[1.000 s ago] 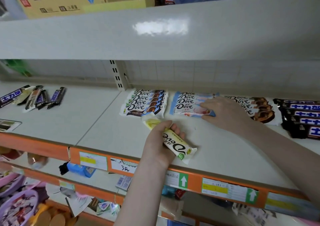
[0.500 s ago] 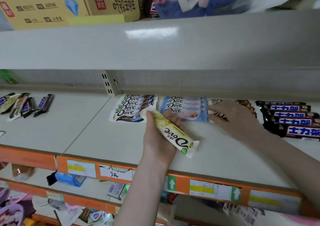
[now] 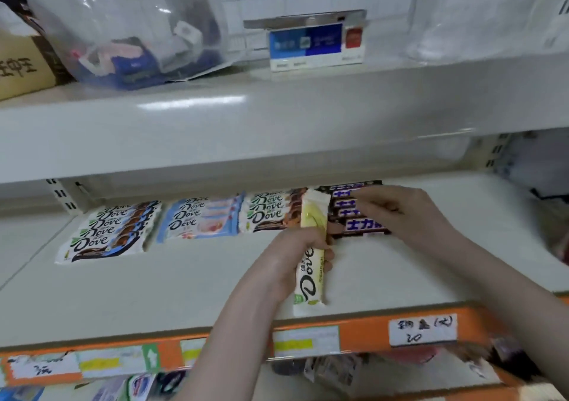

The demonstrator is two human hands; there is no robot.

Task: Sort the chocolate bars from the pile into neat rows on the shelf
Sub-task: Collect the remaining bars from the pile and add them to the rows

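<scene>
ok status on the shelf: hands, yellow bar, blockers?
Left hand grips yellow bar, unplaced. Right hand on dark bars, grip unclear. Four rows line the shelf; front part bare.

Shelf [image 3: 184,283] was smooth painted metal, semi-gloss. Chocolate bars [image 3: 114,231] wore glossy plastic wrappers. Price labels [image 3: 422,329] were matt paper. Bag [image 3: 129,28], eleven o'clock, was clear crinkled plastic.

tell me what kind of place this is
Probably a small shop: a retail shelf with an orange price-label strip, a handwritten tag, and rows of Dove bars.
</scene>
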